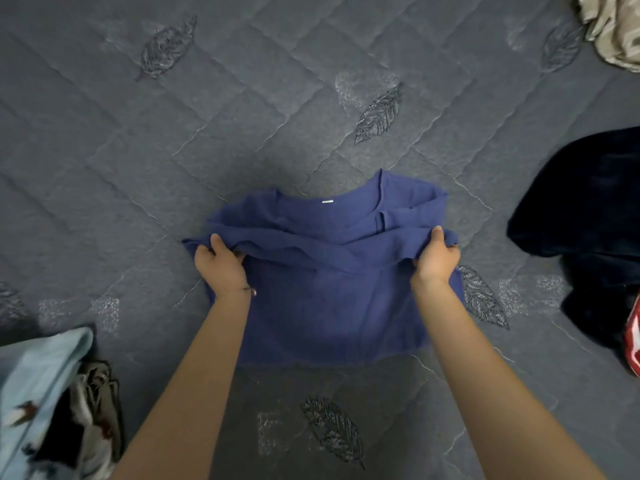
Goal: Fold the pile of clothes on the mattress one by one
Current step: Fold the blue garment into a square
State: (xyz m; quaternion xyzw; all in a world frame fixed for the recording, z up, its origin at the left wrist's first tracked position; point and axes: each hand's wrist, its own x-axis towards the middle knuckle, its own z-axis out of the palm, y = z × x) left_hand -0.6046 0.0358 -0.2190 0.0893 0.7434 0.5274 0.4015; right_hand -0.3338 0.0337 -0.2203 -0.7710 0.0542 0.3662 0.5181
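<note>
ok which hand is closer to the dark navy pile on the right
Right. The right hand grips the blue shirt on the side facing the dark navy pile; the left hand grips its opposite side, farther away.

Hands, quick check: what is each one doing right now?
Left hand: grips the left edge of the blue shirt.
Right hand: grips the shirt's right edge.

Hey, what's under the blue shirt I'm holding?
The blue shirt lies on the grey quilted mattress, which shows all round it. Whatever is directly beneath is covered by the cloth, so nothing else can be told.
</note>
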